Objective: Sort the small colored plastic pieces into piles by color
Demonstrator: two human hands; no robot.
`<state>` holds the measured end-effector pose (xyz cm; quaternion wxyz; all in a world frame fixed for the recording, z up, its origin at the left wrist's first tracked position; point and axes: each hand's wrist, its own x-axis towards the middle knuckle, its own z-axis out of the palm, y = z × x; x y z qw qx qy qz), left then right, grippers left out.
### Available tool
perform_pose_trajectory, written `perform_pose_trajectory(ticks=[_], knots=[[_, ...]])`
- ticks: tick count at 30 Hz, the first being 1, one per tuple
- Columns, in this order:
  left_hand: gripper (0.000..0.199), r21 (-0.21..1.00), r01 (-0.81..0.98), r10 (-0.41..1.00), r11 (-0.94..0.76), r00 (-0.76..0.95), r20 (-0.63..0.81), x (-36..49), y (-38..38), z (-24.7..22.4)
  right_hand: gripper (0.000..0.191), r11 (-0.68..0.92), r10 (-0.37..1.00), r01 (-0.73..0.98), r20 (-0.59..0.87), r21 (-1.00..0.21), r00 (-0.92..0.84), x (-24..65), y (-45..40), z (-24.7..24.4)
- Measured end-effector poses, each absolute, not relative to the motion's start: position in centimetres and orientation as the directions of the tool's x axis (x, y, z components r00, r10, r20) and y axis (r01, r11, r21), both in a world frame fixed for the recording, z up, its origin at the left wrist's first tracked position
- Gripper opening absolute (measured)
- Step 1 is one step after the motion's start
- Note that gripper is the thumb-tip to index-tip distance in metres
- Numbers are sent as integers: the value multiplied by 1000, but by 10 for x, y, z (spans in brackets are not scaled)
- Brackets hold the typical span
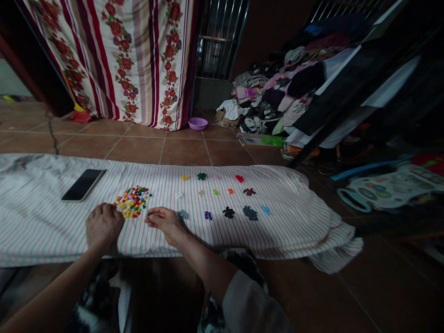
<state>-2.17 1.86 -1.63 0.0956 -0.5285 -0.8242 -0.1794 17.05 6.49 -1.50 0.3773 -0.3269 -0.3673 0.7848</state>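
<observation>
A mixed heap of small coloured plastic pieces lies on the striped cloth. At its lower left edge rests my left hand, back upward, fingers curled; whatever they may hold is hidden. Just right of the heap, my right hand pinches a small dark green piece between thumb and fingertips. Close behind that hand sits a grey group. Farther right are single-colour groups, among them dark green pieces, black pieces, dark grey pieces, brown pieces and red pieces.
A phone lies left of the heap on the striped cloth. Beyond the cloth-covered surface are a floral curtain, a purple basin and a large pile of clothes on the tiled floor.
</observation>
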Motion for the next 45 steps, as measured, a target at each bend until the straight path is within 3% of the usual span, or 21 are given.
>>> perform_pose_trajectory(ticks=[6,22,28,31,34,39,45], knots=[[32,94,877,808,471,-472,353,-18,21,-15,43,-390,871,-339,-225,-856,-436,174,77,-9],[31,101,879,800,466,-468,375,-18,21,-16,36,-205,968,-297,-148,-932,-202,202,113,0],[29,101,885,806,454,-456,377,-17,20,-15,39,-64,998,-257,-65,-964,-3,238,156,-4],[28,101,884,801,456,-457,387,-16,20,-16,38,-34,992,-69,-42,-997,120,265,188,-3],[28,98,885,801,456,-456,389,-16,21,-17,32,-25,985,275,24,-961,171,289,215,2],[29,102,887,800,450,-451,396,-17,21,-19,27,-4,981,707,136,-707,141,306,236,11],[27,113,883,796,456,-462,392,-15,22,-16,31,-3,993,888,104,-460,57,299,240,5]])
